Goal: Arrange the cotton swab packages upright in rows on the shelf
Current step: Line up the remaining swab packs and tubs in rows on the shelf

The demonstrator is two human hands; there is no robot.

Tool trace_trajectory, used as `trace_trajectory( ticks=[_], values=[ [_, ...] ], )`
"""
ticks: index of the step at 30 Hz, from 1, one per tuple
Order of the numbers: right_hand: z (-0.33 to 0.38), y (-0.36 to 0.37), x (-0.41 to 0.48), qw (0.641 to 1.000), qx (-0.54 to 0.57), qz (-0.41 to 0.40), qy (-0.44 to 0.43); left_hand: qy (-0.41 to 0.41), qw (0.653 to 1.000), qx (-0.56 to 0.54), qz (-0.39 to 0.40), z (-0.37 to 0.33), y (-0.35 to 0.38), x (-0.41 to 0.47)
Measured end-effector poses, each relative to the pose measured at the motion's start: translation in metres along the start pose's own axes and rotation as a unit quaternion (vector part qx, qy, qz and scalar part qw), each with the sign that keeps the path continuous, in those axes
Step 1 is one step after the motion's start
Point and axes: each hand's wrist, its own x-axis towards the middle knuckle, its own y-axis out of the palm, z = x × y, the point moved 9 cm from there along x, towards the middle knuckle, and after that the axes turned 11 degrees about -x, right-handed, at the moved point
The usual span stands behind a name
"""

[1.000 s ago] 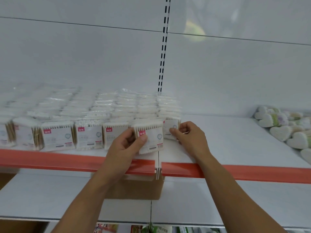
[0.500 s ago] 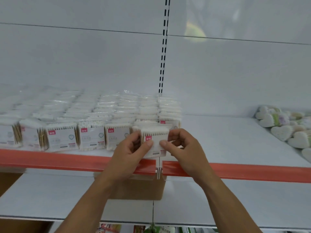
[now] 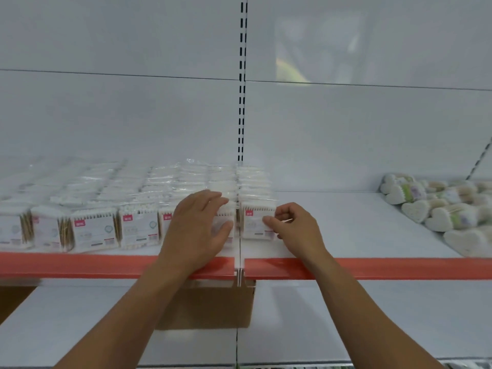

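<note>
Several white cotton swab packages with red labels stand upright in rows on the left part of the white shelf. My left hand lies with spread fingers on the front of a package near the row's right end, mostly hiding it. My right hand pinches the right edge of the rightmost front package, which stands upright just right of the shelf joint.
The shelf has an orange front strip. Heart-shaped cotton packs are piled at its right end. A brown cardboard box sits on the lower shelf below my hands. A slotted upright runs up the white back panel.
The package both hands held in front of the row now stands upright at the front. My right hand has shifted to the rightmost package; my left hand has flattened against the neighbouring one.
</note>
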Motion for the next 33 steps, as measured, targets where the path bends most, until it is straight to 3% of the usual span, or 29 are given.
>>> trace_trajectory(
  ticks=[11,19,25,33],
  values=[
    [0.006,0.015,0.007,0.999,-0.032,-0.007,-0.016,-0.026,0.999,0.017,0.014,0.003,0.007,-0.003],
    [0.015,-0.001,0.009,0.988,-0.125,0.085,-0.033,-0.054,0.998,0.036,0.022,-0.021,-0.004,0.002],
    [-0.016,-0.099,0.021,0.966,-0.25,0.057,-0.042,-0.027,0.999,-0.036,0.021,-0.1,0.033,0.013],
    [-0.117,-0.291,0.022,0.934,-0.356,0.005,0.024,0.011,0.992,-0.099,0.077,-0.249,0.14,0.039]
  ],
)
